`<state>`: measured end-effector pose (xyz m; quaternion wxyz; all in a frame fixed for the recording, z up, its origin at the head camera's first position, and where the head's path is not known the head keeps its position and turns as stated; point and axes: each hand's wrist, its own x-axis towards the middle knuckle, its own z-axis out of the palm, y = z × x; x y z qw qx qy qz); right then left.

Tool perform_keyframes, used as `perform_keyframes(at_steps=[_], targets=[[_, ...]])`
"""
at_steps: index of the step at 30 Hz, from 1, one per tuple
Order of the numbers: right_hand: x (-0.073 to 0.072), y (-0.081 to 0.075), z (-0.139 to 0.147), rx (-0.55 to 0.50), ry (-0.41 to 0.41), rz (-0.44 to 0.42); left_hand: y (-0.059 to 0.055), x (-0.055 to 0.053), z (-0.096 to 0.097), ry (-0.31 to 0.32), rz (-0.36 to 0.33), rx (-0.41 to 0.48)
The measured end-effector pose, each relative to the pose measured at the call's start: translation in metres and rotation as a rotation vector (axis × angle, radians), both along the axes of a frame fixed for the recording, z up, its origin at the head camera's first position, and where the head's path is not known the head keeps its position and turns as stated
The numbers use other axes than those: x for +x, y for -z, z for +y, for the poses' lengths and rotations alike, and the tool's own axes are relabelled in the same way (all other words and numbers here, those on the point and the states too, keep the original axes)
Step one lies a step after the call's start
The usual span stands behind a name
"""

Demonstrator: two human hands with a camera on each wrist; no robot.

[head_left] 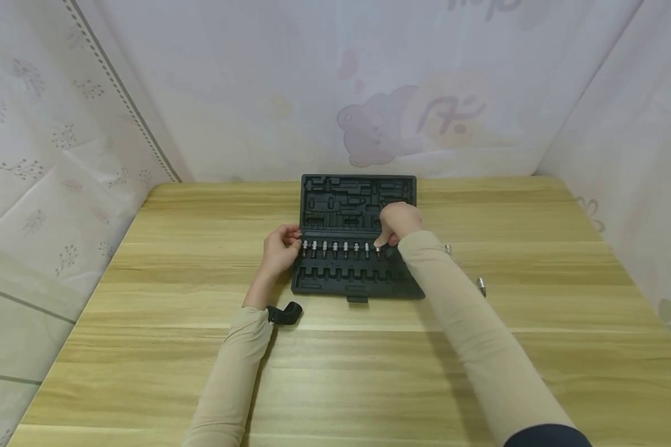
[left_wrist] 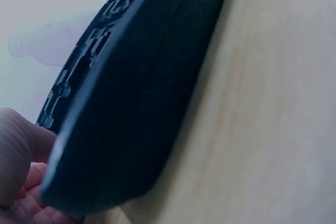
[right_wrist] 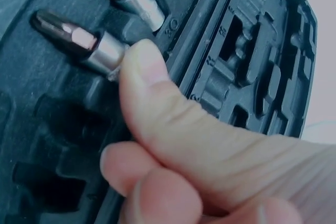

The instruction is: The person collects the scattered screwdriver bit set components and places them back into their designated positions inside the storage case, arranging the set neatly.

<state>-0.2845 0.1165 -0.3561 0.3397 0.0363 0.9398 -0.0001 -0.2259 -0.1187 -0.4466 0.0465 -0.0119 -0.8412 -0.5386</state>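
Observation:
A black plastic bit socket case (head_left: 324, 283) lies unfolded on the table, its lid (head_left: 341, 214) at the back. A row of silver bit sockets (head_left: 335, 249) fills slots along its middle. My left hand (head_left: 281, 249) grips the left side of the case, thumb and fingers at its edge (left_wrist: 113, 129). Over the right part of the case, my right hand (head_left: 401, 221) presses its thumb (right_wrist: 149, 77) on the silver end of a bit socket (right_wrist: 105, 55) lying in a slot. The other fingers (right_wrist: 165, 198) of that hand are bent below the thumb, off the socket.
Two more bit sockets lie on the wooden table (head_left: 173, 279) to the right, one (head_left: 482, 286) beyond the right sleeve and another (head_left: 448, 249) partly behind it. A black strap device (head_left: 285, 313) sits at the left wrist. Pale printed curtains (head_left: 246, 93) hang behind the table.

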Motion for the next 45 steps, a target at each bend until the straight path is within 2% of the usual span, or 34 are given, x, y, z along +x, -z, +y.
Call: perform_keyframes(at_steps=[5,12,20,31,36,40,45], targets=[[0.001,0.0,0.0,0.017,0.008,-0.002,-0.001,0.001,0.002,0.003,-0.003,-0.005],[0.003,0.002,0.0,0.027,-0.116,0.029,-0.002,0.001,0.004,0.005,-0.007,0.003],[0.002,0.009,0.008,-0.038,0.01,0.071,-0.001,0.001,0.005,-0.001,0.001,0.016],[0.018,0.019,0.015,-0.263,0.032,0.179,-0.001,0.003,-0.001,-0.007,-0.014,0.019],[0.017,0.022,0.022,-0.356,0.088,0.164,-0.001,0.002,0.0,-0.005,-0.019,0.015],[0.017,0.02,0.03,-0.45,0.115,0.194,-0.001,0.002,0.001,-0.004,-0.014,0.013],[0.024,0.015,0.039,-0.555,0.157,0.251,-0.001,0.0,0.001,-0.007,-0.008,0.007]])
